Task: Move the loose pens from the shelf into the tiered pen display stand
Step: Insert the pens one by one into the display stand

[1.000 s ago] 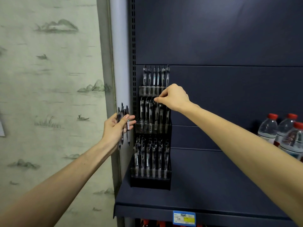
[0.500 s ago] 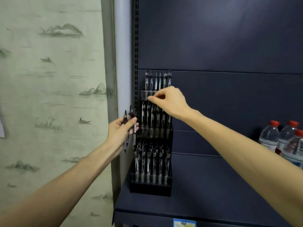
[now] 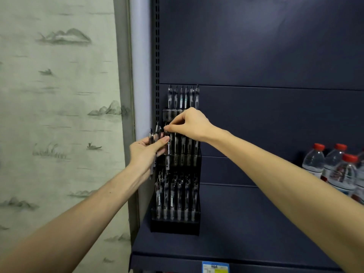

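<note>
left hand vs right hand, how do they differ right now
The left hand grips a small bunch of loose pens beside the display stand, palm facing the camera. The right hand pinches at one pen top in the middle tier, knuckles up. Both are bare and at the stand's left side.

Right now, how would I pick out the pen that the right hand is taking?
Find the black stand at the left end of the dark shelf, by the wall. Beside its middle tier, the left hand grips a few loose pens. The one being taken is the rightmost pen, alone pinched at its top by the right hand.
</note>
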`<state>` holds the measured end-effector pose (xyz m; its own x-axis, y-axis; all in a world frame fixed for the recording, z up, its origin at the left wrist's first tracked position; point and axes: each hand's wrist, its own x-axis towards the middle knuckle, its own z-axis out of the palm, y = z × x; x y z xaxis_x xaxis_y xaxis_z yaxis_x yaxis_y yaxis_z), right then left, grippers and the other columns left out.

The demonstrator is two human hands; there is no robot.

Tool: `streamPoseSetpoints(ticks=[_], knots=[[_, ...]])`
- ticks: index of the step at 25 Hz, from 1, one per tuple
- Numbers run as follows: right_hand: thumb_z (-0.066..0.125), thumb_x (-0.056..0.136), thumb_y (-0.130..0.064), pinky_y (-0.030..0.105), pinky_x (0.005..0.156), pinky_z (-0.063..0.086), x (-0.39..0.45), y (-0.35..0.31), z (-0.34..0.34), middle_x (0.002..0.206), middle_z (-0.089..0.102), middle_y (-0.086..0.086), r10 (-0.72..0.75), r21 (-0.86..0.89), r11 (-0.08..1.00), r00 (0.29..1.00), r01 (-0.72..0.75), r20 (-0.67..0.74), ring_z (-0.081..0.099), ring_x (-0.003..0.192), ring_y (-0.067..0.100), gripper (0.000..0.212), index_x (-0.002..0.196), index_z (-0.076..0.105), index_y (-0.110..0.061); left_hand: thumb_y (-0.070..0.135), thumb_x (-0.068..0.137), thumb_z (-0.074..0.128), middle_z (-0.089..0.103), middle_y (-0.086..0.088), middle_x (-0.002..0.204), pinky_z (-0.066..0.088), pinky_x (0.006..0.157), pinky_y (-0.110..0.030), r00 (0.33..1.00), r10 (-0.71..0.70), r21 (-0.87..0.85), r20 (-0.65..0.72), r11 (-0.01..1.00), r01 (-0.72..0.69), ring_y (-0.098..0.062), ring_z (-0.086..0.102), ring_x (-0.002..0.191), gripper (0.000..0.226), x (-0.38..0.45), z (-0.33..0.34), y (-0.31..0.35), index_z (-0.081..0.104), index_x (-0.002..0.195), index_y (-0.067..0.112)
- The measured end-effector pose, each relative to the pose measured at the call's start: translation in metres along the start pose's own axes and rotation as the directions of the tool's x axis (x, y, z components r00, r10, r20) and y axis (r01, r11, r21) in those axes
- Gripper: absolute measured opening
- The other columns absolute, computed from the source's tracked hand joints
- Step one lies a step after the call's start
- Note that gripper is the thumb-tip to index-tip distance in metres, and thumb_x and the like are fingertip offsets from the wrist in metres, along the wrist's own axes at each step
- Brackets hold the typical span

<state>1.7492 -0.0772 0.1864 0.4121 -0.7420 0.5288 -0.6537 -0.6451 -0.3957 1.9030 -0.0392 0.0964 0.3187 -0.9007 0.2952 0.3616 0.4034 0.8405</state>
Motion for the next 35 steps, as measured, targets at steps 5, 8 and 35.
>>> streamPoseSetpoints(ticks=[5,8,35], knots=[[0.080,0.084,-0.044,0.047,0.085,0.059,0.003,0.004,-0.002,0.080,0.078,-0.003,0.025,0.106,0.994,1.000,-0.027,0.013,0.072,0.084,0.021,0.016,0.082,0.083,-0.028,0.001,0.086,0.077,0.079,-0.007,0.092,0.062,0.080,-0.024,1.000,0.018,0.012,0.020,1.000,-0.019,-0.013,0.076,0.089,0.016,0.003,0.001,-0.002,0.075,0.101,0.004],[0.078,0.087,-0.041,0.041,0.087,0.059,0.008,0.008,-0.015,0.075,0.077,-0.005,0.096,0.211,0.976,0.982,-0.060,-0.165,0.072,0.078,0.011,0.018,0.080,0.082,-0.025,0.009,0.094,0.071,0.077,-0.009,0.087,0.062,0.070,-0.022,0.997,0.045,0.019,-0.062,0.999,-0.044,-0.010,0.074,0.071,0.006,0.010,-0.009,-0.004,0.073,0.098,0.005],[0.070,0.094,-0.039,0.037,0.081,0.059,0.032,0.026,-0.015,0.066,0.067,-0.016,0.164,0.020,0.986,0.954,-0.164,-0.250,0.064,0.071,0.007,0.022,0.078,0.078,-0.025,0.009,0.109,0.042,0.067,-0.005,0.081,0.053,0.068,-0.031,0.967,0.252,0.375,0.037,0.894,-0.247,-0.017,0.063,0.068,0.017,0.031,-0.023,-0.013,0.048,0.097,0.019]])
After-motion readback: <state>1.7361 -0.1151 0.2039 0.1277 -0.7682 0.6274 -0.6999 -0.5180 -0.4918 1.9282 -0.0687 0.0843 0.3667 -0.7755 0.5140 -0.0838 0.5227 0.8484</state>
